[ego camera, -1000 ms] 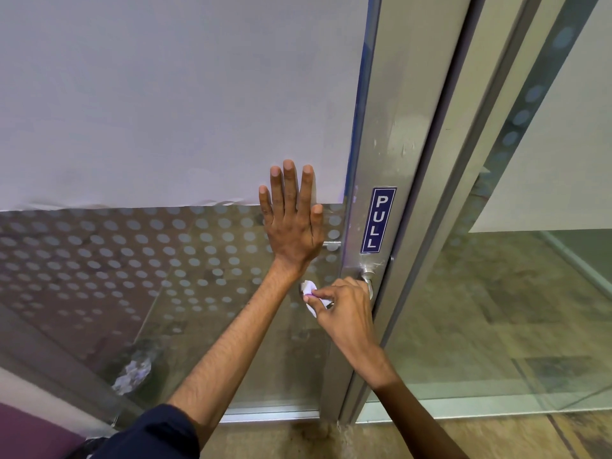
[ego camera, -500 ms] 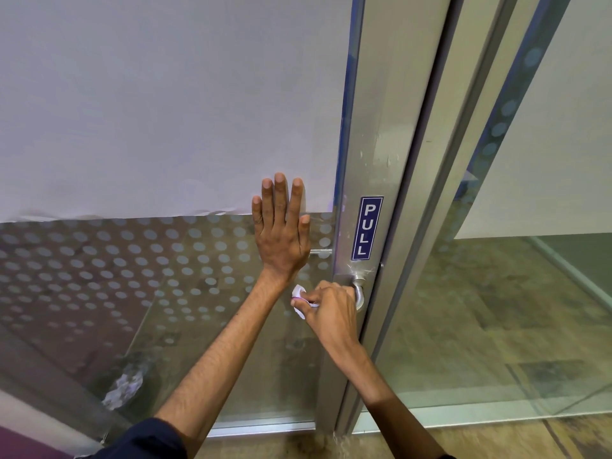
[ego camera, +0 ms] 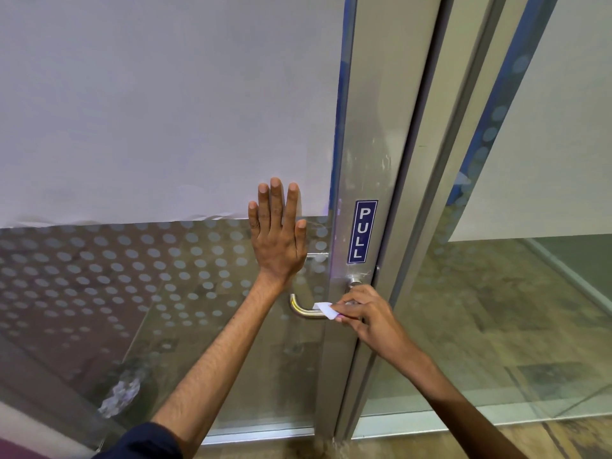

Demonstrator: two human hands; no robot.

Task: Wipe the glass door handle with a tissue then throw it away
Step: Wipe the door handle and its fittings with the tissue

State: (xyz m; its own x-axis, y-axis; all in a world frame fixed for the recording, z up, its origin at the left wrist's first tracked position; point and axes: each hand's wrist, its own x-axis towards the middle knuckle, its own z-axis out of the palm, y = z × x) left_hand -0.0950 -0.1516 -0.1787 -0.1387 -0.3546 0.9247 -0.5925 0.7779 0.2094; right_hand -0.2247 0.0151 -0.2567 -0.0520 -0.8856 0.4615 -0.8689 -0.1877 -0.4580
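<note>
Wiping step in progress. The lever door handle [ego camera: 303,308] projects from the aluminium door stile [ego camera: 364,160], directly below the blue PULL sign [ego camera: 362,231]. The right hand [ego camera: 364,314] pinches a small white tissue [ego camera: 326,309] between thumb and fingertips and presses it onto the handle's straight bar, on the stile side of the handle's curved free end. That curved end is bare and untouched by the tissue. The left hand [ego camera: 278,240] lies flat, fingers spread, on the glass pane [ego camera: 165,276] above the handle, steadying the door.

Recommendation: wrap the tissue around the bar rather than dabbing one face, run it out to the curved end, then cover the round base near the stile. Keep the pane braced. No bin is visible.
</note>
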